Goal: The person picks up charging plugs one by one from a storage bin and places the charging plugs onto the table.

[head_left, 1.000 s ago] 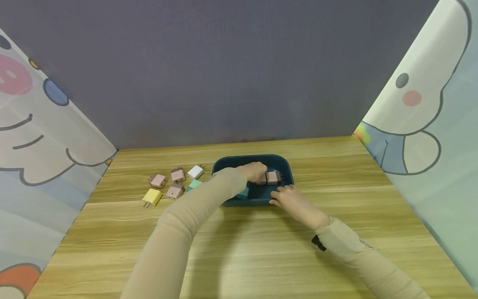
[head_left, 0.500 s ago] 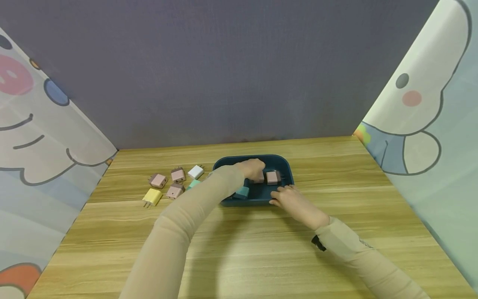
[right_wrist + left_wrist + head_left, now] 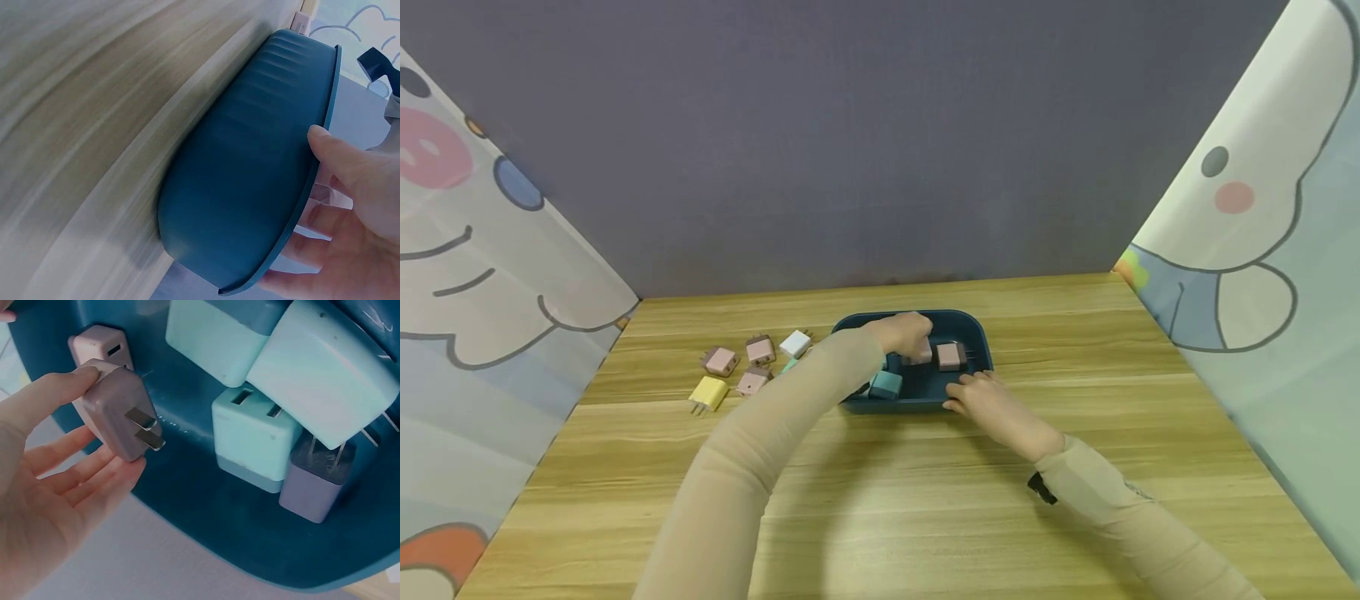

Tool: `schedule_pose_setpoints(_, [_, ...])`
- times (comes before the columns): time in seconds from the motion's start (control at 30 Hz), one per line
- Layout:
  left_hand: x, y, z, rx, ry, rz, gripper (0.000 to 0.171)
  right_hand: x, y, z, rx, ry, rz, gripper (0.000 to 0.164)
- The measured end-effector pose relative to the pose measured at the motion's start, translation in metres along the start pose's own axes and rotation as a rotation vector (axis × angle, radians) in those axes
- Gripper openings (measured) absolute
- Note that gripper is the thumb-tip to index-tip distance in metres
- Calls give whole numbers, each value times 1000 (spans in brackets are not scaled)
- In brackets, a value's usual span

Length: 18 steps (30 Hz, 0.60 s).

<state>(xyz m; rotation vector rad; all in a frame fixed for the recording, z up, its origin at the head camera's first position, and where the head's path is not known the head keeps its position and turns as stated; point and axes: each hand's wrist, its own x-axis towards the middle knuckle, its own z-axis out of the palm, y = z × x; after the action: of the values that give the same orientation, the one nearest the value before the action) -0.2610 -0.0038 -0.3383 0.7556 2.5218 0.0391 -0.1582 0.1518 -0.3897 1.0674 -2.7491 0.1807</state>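
Observation:
My left hand [image 3: 904, 333] is over the dark blue plastic bin [image 3: 925, 406]. In the left wrist view it pinches a pink charger plug [image 3: 122, 412] between thumb and fingers, its two metal prongs facing out. Behind that plug a second pink charger [image 3: 112, 344] lies in the bin. Mint-green chargers [image 3: 256, 434] and a purple-looking charger [image 3: 315, 490] fill the other end. My right hand [image 3: 996, 408] holds the bin's near right rim. In the right wrist view its thumb presses the outer wall [image 3: 244, 162], with the fingers over the rim.
Left of the bin, on the wooden table [image 3: 970, 517], lie several pink chargers [image 3: 721, 361], a yellow charger [image 3: 708, 393] and a white charger [image 3: 795, 343]. A mint one is partly behind my left sleeve [image 3: 760, 442]. A grey wall [image 3: 880, 167] stands behind.
My left hand has drifted slightly left and toward the far side of the bin with the pink charger, uncovering more of a teal charger. The right hand stays on the rim.

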Motion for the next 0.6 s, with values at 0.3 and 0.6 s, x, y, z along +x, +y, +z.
schedule_pose_setpoints(0.3, [-13,-2,-7,-62,23,7,41,0,-1,-1,20,-5,14,16])
schedule_pose_setpoints(0.6, [-26,-1,-12,-56,71,37,51,0,0,-1,7,-11,3,17])
